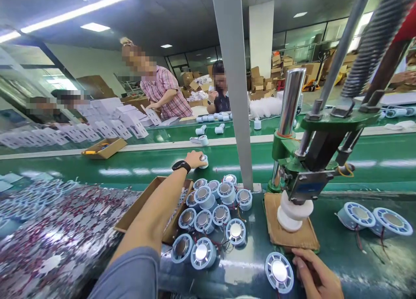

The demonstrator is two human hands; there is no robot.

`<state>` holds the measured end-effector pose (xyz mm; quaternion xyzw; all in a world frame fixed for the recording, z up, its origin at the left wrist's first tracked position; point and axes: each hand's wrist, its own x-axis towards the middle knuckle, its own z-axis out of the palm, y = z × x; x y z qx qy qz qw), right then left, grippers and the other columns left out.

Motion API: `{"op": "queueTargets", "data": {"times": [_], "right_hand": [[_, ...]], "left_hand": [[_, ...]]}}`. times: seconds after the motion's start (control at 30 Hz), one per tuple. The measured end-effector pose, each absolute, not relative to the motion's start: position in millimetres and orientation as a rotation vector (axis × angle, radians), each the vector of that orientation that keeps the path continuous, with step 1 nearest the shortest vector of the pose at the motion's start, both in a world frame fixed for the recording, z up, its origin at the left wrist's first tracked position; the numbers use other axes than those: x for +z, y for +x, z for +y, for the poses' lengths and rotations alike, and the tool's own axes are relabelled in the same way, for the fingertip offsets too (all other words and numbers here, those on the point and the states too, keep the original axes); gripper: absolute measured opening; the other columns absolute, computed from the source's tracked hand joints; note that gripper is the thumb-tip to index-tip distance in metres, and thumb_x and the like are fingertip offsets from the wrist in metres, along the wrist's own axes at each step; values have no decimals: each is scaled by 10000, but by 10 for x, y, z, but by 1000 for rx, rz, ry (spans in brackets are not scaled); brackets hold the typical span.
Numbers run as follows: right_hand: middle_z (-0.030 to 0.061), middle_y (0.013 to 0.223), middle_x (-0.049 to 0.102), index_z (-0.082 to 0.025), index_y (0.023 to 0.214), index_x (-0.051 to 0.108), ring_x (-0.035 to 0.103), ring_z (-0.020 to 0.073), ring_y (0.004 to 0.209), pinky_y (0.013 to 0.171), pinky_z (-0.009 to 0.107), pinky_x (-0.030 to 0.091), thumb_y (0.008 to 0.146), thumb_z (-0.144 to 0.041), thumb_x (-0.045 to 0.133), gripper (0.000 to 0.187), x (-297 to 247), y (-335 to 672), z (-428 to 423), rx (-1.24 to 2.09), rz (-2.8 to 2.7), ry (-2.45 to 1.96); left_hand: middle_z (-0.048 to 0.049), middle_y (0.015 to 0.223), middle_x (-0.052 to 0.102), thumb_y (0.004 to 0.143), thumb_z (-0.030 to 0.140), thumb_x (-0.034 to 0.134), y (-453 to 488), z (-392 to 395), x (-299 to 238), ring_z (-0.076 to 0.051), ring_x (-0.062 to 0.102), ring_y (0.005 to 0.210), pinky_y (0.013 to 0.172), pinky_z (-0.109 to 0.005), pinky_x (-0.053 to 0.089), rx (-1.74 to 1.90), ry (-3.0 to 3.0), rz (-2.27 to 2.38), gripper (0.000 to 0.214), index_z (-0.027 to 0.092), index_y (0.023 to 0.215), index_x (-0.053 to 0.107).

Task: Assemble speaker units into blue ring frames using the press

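Observation:
My left hand, reaching far forward over the green belt, has its fingers closed around a light-blue round housing. A dark band circles that wrist. Low on the right, my right hand has its fingers loosely stretched out, beside a round housing with a silver disc and spoked rim; whether they touch I cannot tell. Several more such housings with thin wires cluster on the bench under my left forearm. The press carries a white round pad above a brown board.
A cardboard box of small parts lies under my left arm, beside a heap of wired metal pieces. Two housings sit right of the press. A grey post rises at the belt. Co-workers are across it, near white cartons.

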<state>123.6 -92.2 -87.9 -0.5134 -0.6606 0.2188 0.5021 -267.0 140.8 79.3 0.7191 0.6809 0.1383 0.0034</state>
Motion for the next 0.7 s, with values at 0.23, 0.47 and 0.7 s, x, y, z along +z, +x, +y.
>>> {"op": "queueTargets", "data": {"times": [0.23,0.47,0.7], "right_hand": [[58,790,765,-190,958,750,734,160,625,569,177,588,963,-328,571,225,-780,1192,-960,479,-1593,-1233],[45,791,758,-189,912,733,732,144,645,594,154,584,957,-342,572,226,-620,1097,-940,392,-1585,-1198],[52,810,760,-180,906,737,730,141,656,592,154,583,966,-348,547,261,-595,1086,-936,360,-1622,-1172]], "left_hand": [[-155,1315,513,806,290,732,-2365,354,1263,-317,494,1256,1088,-497,430,585,2554,1821,463,148,1219,579],[-91,1276,585,665,470,858,-1582,-1141,634,-332,523,1230,883,-413,535,-95,2979,742,569,277,1140,609],[-137,1321,580,737,509,791,-1399,-836,344,-377,463,1339,921,-500,524,-223,3109,588,565,243,1198,604]]}}
